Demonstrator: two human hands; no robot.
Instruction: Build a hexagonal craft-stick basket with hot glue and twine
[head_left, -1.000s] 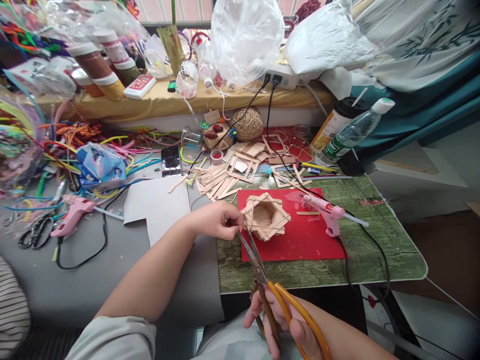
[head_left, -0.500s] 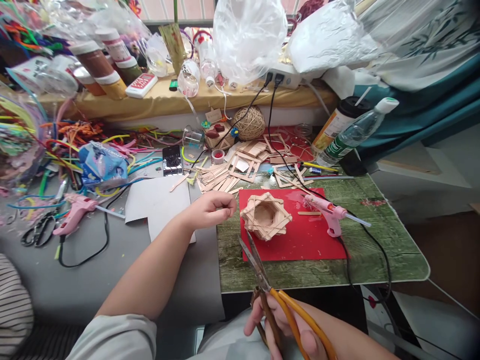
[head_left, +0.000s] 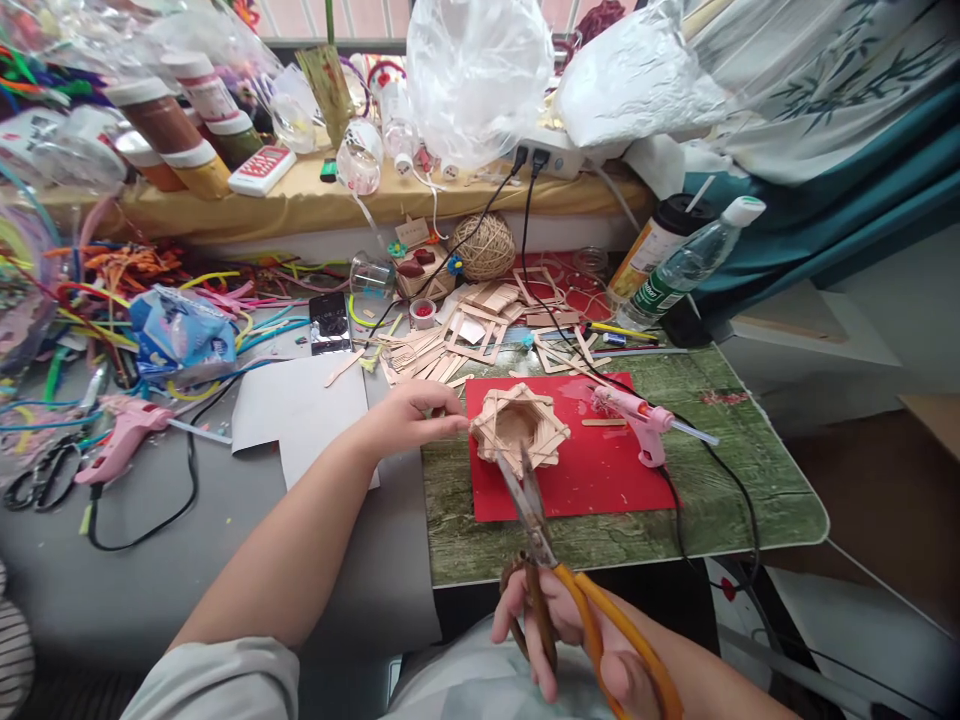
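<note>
A star-shaped pot of stacked craft sticks [head_left: 501, 410] sits on a red sheet [head_left: 600, 485], its hollow middle facing up. My left hand [head_left: 416, 415] is at its left rim, thumb and fingers pinched together; whether they grip the rim or something thin is too small to tell. In my right hand [head_left: 559, 625] is a pair of scissors [head_left: 534, 525] with orange and brownish handles. Their blades are parted and point away from me, the tips overlapping the pot's near edge in the head view.
A pink glue gun [head_left: 641, 420] lies on the red sheet's right side, its cord trailing. Loose craft sticks [head_left: 424, 355] are heaped behind. On the left lie white card [head_left: 300, 410], another pink glue gun [head_left: 124, 435] and black-handled scissors [head_left: 46, 475]. A bottle [head_left: 694, 265] stands back right.
My left hand has come to the pot's left rim. The scissors have moved forward, so their tips now overlap the pot. The whole view has shifted slightly.
</note>
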